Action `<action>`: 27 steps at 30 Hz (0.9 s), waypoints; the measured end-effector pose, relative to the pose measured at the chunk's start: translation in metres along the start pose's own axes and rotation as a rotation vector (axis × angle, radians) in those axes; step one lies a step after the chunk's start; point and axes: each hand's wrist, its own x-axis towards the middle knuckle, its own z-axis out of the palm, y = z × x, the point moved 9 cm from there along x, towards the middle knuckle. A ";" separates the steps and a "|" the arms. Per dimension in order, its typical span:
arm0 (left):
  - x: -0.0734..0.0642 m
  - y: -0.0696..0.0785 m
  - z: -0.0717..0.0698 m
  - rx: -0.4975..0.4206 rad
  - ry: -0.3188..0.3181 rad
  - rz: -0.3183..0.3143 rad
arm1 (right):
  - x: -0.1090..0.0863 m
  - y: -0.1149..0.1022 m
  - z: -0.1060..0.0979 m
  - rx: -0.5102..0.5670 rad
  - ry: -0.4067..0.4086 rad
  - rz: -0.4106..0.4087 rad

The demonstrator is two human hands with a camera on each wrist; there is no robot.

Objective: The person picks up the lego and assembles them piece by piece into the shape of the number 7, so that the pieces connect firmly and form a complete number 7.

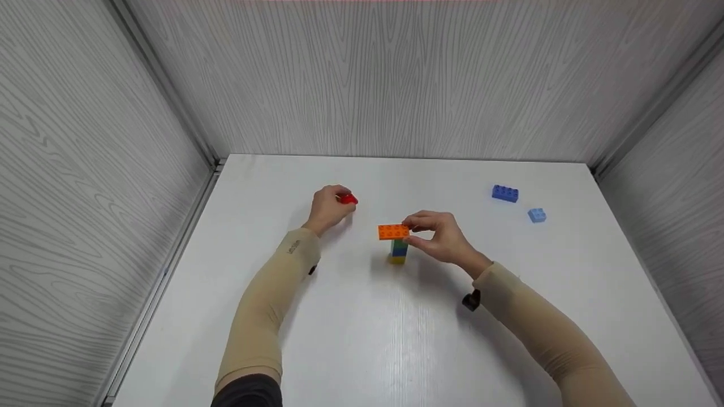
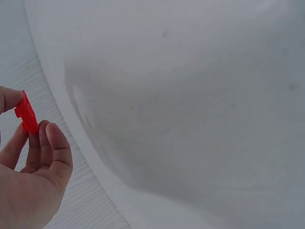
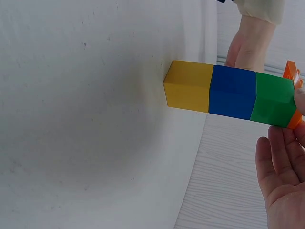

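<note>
In the head view my left hand [image 1: 328, 208] pinches a small red toy brick [image 1: 349, 199] between thumb and fingers, above the table on the left. The left wrist view shows this red brick [image 2: 28, 114] on edge, studs facing left. My right hand [image 1: 438, 234] pinches the right end of a flat orange brick [image 1: 392, 232] that sits across the top of a standing tower. Below it, the right wrist view shows a green block [image 3: 274, 98], a blue block [image 3: 233, 90] and a yellow block [image 3: 189, 86] joined in a column, yellow at the table.
A dark blue brick [image 1: 505, 193] and a smaller light blue brick [image 1: 537, 215] lie at the back right of the white table [image 1: 362, 339]. Grey wood-grain panels [image 1: 384, 79] stand behind the table and at both sides.
</note>
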 end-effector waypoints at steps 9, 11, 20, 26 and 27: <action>-0.022 0.013 0.001 -0.029 -0.060 0.064 | -0.002 -0.001 -0.001 -0.003 0.004 -0.020; -0.028 0.017 0.000 -0.035 -0.067 0.083 | -0.002 -0.001 -0.001 0.000 0.008 -0.024; -0.051 0.031 -0.003 -0.057 -0.105 0.167 | -0.003 -0.003 -0.003 0.009 0.017 -0.022; -0.066 0.039 -0.009 -0.067 -0.123 0.217 | -0.002 -0.004 -0.001 0.002 0.015 -0.016; -0.068 0.040 -0.010 -0.066 -0.125 0.220 | -0.002 -0.004 -0.001 0.005 0.012 -0.012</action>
